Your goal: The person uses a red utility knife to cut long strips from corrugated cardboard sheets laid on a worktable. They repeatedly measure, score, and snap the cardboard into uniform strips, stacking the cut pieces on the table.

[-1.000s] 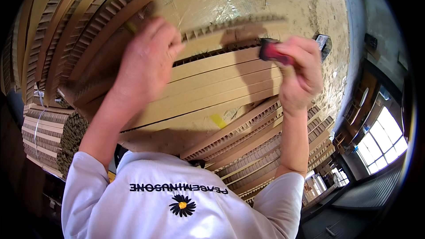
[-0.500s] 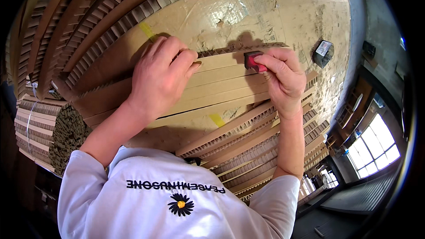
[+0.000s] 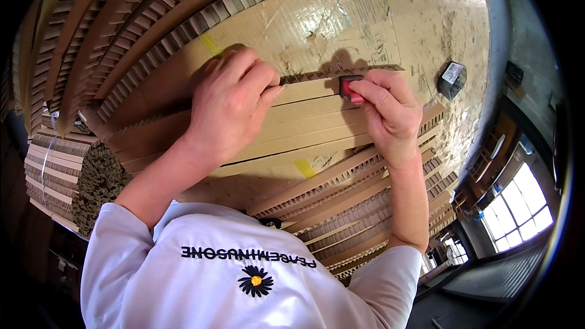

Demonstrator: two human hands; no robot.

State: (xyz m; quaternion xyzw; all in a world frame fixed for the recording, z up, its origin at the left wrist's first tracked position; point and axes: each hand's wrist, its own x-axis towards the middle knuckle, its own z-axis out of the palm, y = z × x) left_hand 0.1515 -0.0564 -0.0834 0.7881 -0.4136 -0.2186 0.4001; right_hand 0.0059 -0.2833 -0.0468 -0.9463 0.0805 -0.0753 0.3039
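Several long, flat cardboard strips (image 3: 304, 116) lie side by side before me, with honeycomb cut edges showing along the far side. My right hand (image 3: 393, 109) is closed around a small red and black block-shaped tool (image 3: 351, 88), pinched between thumb and fingers at the right part of the farthest strip. Its exact kind I cannot make out. Over the far edge of the strips, further left, my left hand (image 3: 231, 106) rests with curled fingers. Whatever its fingertips grip is hidden from view.
Curved stacks of honeycomb cardboard (image 3: 183, 30) fill the far left. A bundle tied with a band (image 3: 52, 173) sits at the left, and more strips (image 3: 353, 207) lie near my body. A dark small container (image 3: 451, 80) stands on the worn table (image 3: 426, 36) at the right.
The whole view has shifted slightly. Against the strips, my right hand and the red and black tool have moved a little to the left. My left hand has stayed nearly in place.
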